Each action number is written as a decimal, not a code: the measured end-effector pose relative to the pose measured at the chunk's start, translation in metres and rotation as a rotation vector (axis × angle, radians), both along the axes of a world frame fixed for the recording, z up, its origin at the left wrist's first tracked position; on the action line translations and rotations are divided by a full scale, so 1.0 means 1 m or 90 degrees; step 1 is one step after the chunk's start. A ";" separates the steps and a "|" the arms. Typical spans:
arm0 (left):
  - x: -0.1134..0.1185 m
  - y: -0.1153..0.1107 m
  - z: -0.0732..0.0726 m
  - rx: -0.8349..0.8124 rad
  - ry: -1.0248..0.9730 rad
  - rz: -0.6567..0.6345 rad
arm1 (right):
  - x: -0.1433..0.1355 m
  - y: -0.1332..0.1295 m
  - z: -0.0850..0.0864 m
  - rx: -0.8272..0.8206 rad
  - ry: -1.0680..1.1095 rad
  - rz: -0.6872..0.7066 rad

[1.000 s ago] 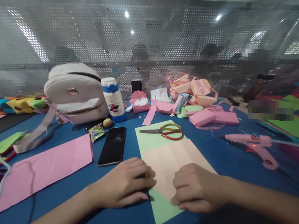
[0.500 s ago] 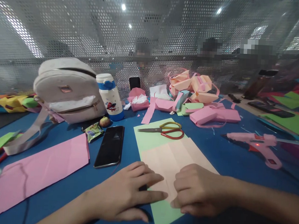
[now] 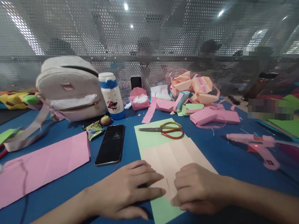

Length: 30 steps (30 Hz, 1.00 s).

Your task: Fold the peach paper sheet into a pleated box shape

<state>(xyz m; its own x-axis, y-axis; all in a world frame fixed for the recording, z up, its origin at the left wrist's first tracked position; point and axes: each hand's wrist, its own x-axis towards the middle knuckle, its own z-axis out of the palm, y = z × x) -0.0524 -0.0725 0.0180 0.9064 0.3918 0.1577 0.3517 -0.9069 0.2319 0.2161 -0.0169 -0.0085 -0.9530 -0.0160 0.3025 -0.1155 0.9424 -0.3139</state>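
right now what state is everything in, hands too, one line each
left hand, fingers extended over the peach paper
right hand, fingers curled, at the peach paper
peach paper, creased, on the green sheet
green sheet, flat, partly covered
scissors, blades closed
near phone, face up, screen dark
glue gun, lying down, light lit
bottle, upright
backpack, upright, top partly open

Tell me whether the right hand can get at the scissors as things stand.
Probably yes: the scissors lie on the green sheet beyond the right hand, handles toward its side, with only the peach paper lying between.
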 end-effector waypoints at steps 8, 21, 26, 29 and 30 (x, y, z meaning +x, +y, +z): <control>0.000 0.000 0.002 0.017 0.004 -0.007 | 0.001 0.000 -0.003 0.004 -0.015 -0.003; 0.000 -0.003 -0.002 0.037 0.005 -0.019 | 0.000 -0.001 -0.003 0.008 -0.001 -0.005; 0.000 -0.003 -0.004 0.047 -0.007 -0.012 | 0.000 -0.001 -0.002 0.016 -0.006 -0.008; -0.001 -0.002 -0.005 0.050 0.000 -0.011 | 0.000 -0.001 -0.002 0.015 -0.007 -0.006; -0.001 -0.003 -0.005 0.051 0.001 -0.011 | -0.001 -0.001 -0.001 0.014 -0.007 -0.006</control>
